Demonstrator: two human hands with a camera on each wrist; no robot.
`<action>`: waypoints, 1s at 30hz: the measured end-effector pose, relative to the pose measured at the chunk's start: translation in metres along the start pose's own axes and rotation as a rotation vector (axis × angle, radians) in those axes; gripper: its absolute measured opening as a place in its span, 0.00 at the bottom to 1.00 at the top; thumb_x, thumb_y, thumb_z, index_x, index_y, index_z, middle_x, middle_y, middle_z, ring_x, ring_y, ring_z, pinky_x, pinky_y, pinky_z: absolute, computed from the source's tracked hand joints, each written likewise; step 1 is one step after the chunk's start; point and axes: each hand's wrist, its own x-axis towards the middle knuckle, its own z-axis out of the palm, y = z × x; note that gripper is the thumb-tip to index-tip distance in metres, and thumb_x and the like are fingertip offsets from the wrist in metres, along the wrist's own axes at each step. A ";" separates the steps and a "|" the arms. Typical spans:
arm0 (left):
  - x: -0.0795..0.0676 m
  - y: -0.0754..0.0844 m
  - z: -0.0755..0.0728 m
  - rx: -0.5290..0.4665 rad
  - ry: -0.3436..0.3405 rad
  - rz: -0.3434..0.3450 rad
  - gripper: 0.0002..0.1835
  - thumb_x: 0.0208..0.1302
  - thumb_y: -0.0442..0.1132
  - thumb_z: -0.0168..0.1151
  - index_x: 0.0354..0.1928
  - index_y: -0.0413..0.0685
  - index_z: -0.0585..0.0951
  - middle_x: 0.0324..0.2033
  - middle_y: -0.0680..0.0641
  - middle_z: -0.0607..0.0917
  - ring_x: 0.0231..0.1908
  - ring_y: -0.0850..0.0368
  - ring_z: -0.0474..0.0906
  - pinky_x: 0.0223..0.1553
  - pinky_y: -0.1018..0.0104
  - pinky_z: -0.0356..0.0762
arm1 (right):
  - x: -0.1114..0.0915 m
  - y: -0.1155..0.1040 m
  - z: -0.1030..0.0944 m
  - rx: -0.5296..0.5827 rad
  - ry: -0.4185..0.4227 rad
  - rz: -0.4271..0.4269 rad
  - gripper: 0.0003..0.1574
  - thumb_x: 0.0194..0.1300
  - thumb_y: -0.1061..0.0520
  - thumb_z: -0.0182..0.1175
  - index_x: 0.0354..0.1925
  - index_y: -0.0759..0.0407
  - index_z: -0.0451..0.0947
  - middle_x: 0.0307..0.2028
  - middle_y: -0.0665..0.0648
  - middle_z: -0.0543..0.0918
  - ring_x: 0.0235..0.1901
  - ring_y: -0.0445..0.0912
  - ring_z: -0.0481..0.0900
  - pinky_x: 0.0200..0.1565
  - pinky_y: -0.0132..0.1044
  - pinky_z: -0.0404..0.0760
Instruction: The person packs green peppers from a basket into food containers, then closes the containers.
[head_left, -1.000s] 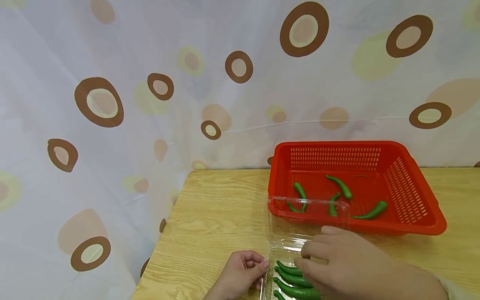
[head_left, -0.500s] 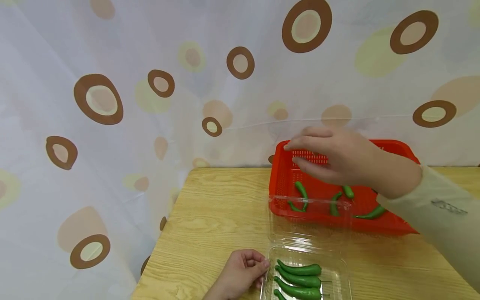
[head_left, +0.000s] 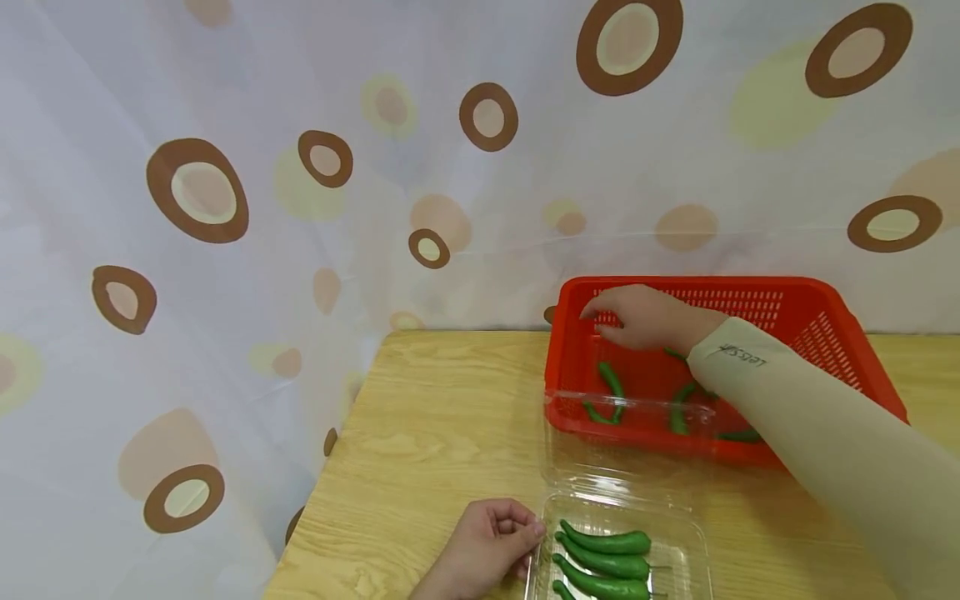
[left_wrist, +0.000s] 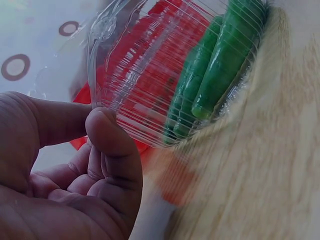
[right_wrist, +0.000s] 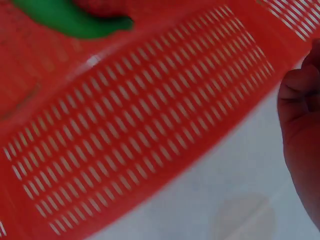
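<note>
My left hand (head_left: 480, 550) pinches the left rim of a clear plastic clamshell box (head_left: 678, 557), thumb against finger. In the left wrist view the thumb and forefinger (left_wrist: 117, 135) hold that rim. Several green chili peppers (head_left: 603, 565) lie side by side in the box's base. My right hand (head_left: 645, 317), fingers bent and apart, is over the back left of a red plastic basket (head_left: 862, 375). Nothing shows in its grasp. Loose green peppers (head_left: 611, 379) lie in the basket, some partly behind my sleeve. One pepper (right_wrist: 75, 20) shows in the right wrist view.
The box's raised transparent lid (head_left: 622, 458) overlaps the basket's front rim in the head view. Both stand on a wood-grain table (head_left: 427, 417). A patterned curtain (head_left: 375, 208) hangs behind and to the left.
My right hand has left the peppers in the box and moved up, away, over the basket. My left hand stays at the box's rim. The head view has shifted slightly.
</note>
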 end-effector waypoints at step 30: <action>-0.010 0.005 0.006 -0.020 -0.021 -0.030 0.09 0.71 0.32 0.66 0.39 0.28 0.82 0.21 0.52 0.81 0.19 0.64 0.75 0.22 0.75 0.75 | -0.022 0.009 0.031 0.032 -0.405 0.081 0.24 0.60 0.73 0.66 0.46 0.48 0.91 0.38 0.46 0.87 0.39 0.45 0.81 0.57 0.55 0.85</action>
